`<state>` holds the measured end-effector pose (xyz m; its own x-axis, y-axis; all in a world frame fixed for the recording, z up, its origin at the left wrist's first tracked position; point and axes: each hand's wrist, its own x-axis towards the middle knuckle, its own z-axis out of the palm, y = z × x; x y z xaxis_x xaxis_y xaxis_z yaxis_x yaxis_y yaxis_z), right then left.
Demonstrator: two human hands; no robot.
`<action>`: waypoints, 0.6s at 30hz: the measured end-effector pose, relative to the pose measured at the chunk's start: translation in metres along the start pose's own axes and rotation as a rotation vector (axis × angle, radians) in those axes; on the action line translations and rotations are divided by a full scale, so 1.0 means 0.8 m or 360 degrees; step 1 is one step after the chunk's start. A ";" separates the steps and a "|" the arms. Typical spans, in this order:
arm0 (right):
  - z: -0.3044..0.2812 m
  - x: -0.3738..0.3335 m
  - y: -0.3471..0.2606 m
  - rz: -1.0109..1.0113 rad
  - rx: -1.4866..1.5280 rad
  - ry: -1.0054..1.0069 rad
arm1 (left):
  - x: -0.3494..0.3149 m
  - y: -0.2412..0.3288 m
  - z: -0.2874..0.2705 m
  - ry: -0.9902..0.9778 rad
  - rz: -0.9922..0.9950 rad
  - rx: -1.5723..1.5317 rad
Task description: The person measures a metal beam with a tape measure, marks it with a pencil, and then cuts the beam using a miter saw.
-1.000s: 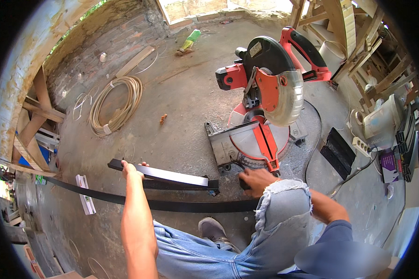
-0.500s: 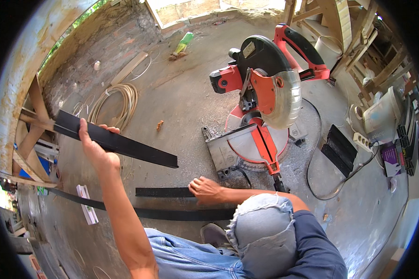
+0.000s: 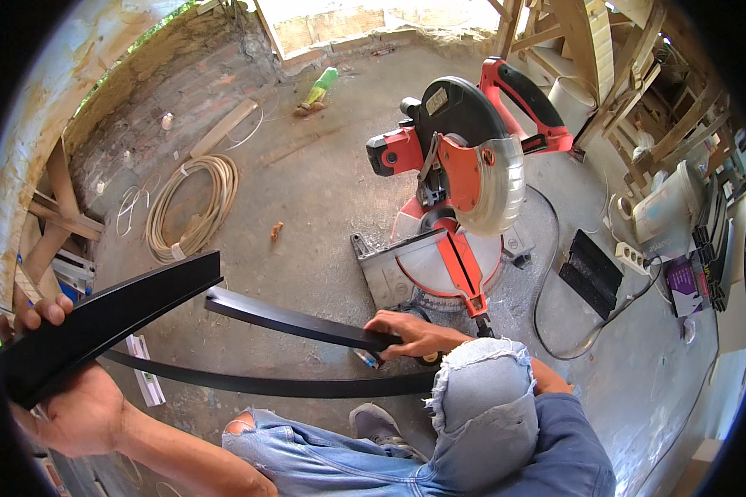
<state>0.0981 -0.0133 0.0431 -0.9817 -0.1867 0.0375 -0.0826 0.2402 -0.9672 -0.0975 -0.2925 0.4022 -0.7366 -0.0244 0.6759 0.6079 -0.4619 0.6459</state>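
My left hand (image 3: 73,396) grips a wide black channel profile (image 3: 133,308), raised at the far left with its end pointing up and right. A second, narrower black profile (image 3: 286,318) is pinched at its right end by my right hand (image 3: 413,333), its other end lifted off the floor. Beneath both, a long thin black strip (image 3: 273,384) lies across the floor in front of my shoes. Just beyond my right hand stands a red and black mitre saw (image 3: 464,166), its head raised over the round base (image 3: 431,263).
A coil of beige hose (image 3: 192,207) lies at the left, near a wooden board (image 3: 224,128). Right of the saw are a black channel piece (image 3: 590,273), a power strip (image 3: 632,257) with its cable, and a white bucket (image 3: 667,211). A short white profile (image 3: 146,373) rests on the floor.
My left hand has swung the wide profile down and left, closer to me. My right hand has taken hold of the narrower profile and lifted it from the floor.
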 end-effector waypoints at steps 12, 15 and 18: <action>-0.042 -0.090 -0.008 0.0326 -0.0365 0.0595 | 0.013 0.025 0.019 -0.0773 -0.0258 -0.0524; -0.047 -0.100 0.001 0.0348 -0.0238 0.0741 | -0.002 -0.013 0.050 -0.0067 -0.0282 -0.0500; -0.047 -0.095 -0.011 0.0369 0.0064 0.0925 | -0.031 -0.083 0.095 -0.0256 -0.0608 -0.0827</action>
<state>0.1671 0.0343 0.0579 -0.9072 0.4171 -0.0547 0.1390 0.1743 -0.9748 -0.0975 -0.1936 0.3697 -0.7942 0.3398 0.5038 0.0611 -0.7802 0.6226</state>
